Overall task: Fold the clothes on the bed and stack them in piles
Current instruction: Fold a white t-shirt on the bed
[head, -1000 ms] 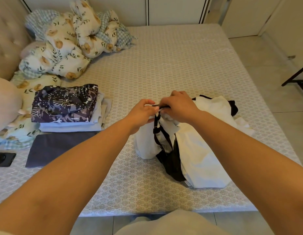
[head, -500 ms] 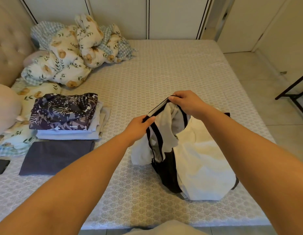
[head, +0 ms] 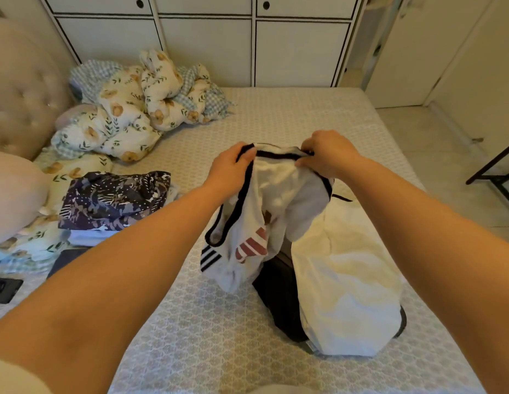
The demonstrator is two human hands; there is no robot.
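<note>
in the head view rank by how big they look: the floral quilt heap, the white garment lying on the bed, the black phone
1. floral quilt heap, though it lies farther away
2. white garment, nearer the camera
3. black phone, partly cut off

Both arms extended forward; left hand [head: 230,169] and right hand [head: 328,155] pinching, fingers curled, level.

Home bedroom: bed [head: 276,120], wardrobe [head: 205,46], duvet [head: 128,109].

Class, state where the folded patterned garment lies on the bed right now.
The folded patterned garment tops the pile on the bed's left side, beside the floral duvet.
</note>
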